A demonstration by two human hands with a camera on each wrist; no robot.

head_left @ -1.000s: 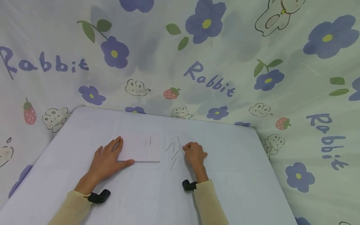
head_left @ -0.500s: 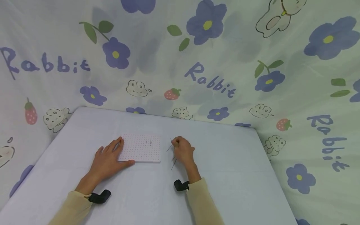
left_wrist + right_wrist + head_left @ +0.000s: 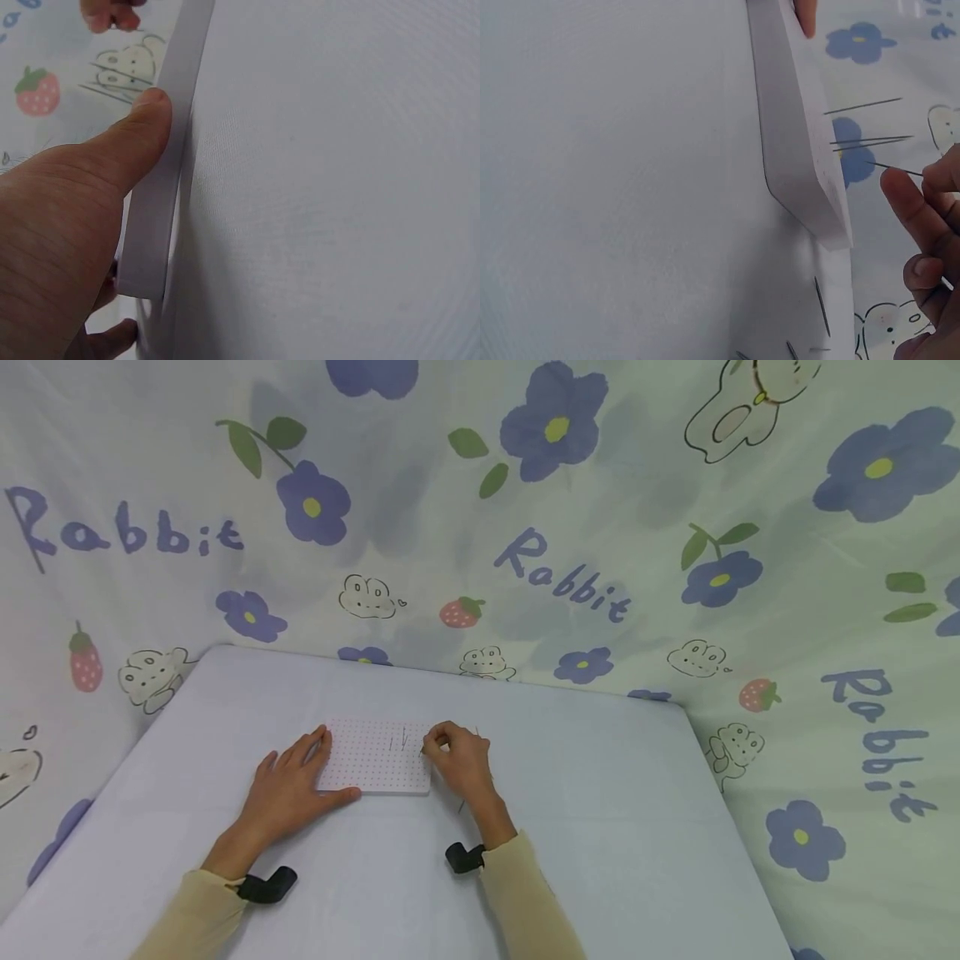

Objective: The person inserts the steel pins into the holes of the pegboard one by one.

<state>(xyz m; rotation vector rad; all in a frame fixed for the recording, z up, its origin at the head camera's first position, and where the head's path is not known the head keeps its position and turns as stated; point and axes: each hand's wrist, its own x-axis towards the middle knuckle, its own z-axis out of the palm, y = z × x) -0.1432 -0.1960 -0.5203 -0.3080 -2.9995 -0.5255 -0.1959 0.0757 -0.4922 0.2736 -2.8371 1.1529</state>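
A white board [image 3: 367, 772] with a dotted grid lies on the table. Three thin dark needles [image 3: 870, 140] stand upright in it, towards its far right. My left hand [image 3: 288, 789] steadies the board's left side, fingers stretched along that edge; its thumb [image 3: 139, 135] presses the front edge. Between thumb and forefinger my right hand [image 3: 463, 764] pinches another needle [image 3: 894, 168], held over the board's right edge, apart from the standing ones. Several loose needles [image 3: 822, 307] lie on the table right of the board, mostly hidden beneath the right hand in the head view.
The white-covered table [image 3: 622, 827] ends at a patterned cloth [image 3: 420, 518] hanging behind and at the sides. Black wrist cameras [image 3: 267, 885] sit at both cuffs, the right camera [image 3: 463, 857] near the board's front right.
My right hand has moved left from the loose needles to the board's right edge, now with a needle pinched in its fingertips. The left hand and the board have stayed in place.
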